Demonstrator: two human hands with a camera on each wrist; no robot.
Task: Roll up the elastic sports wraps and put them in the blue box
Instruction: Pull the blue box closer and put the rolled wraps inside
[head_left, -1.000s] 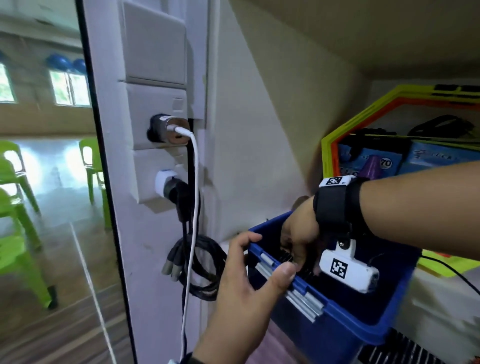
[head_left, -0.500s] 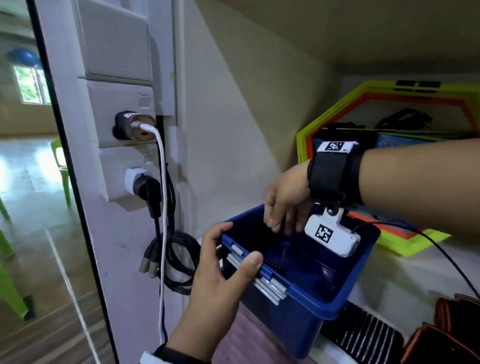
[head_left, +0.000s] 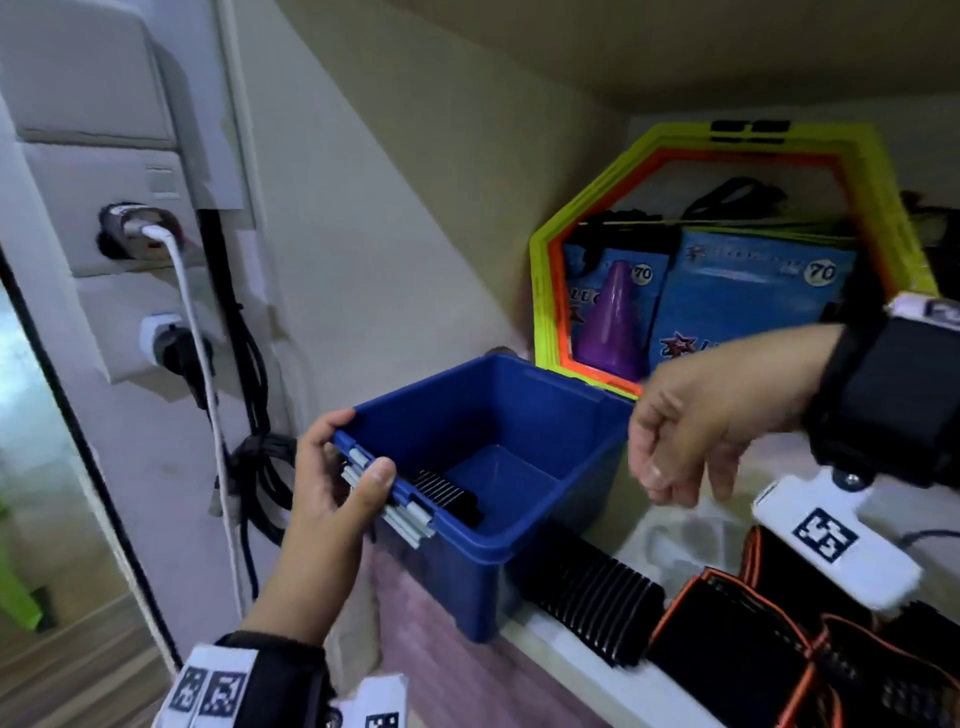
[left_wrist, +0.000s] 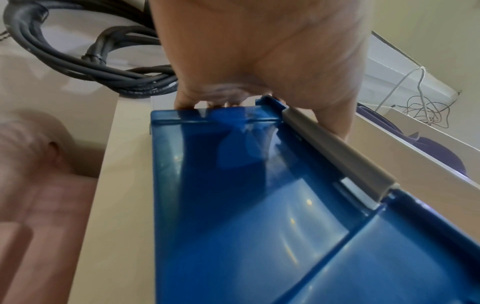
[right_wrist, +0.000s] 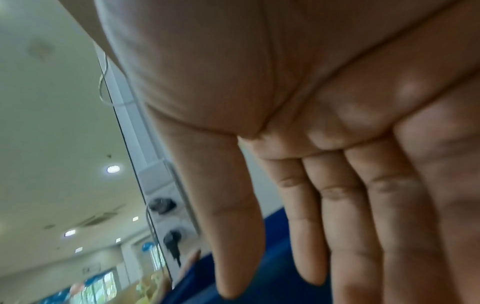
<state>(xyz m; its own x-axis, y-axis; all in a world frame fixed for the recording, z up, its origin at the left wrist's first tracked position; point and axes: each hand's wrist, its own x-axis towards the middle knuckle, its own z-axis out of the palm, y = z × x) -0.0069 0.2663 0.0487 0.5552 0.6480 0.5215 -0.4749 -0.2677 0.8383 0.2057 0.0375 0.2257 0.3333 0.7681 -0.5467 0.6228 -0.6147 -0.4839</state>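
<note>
The blue box (head_left: 524, 551) stands on a shelf, and a black rolled wrap (head_left: 447, 493) lies in its near left corner. My left hand (head_left: 353, 467) grips the box's left rim at the grey handle (left_wrist: 337, 152), thumb on top and fingers outside (left_wrist: 197, 102). My right hand (head_left: 675, 467) hovers just right of the box with loose fingers and nothing in it. Its palm and straight fingers (right_wrist: 311, 226) fill the right wrist view above the box (right_wrist: 259, 277). A black ribbed wrap (head_left: 587, 587) and black wraps with orange edging (head_left: 727, 639) lie unrolled right of the box.
Plugs and a bundle of dark cables (head_left: 260, 452) hang on the wall left of the box. Behind it lean yellow and orange hexagon rings (head_left: 545, 291), a purple cone (head_left: 613, 322) and blue packets (head_left: 748, 291). The shelf's front edge runs under the box.
My right hand has come up out of the box and moved right, empty. The black rolled wrap now lies inside. My left hand has kept its hold on the rim.
</note>
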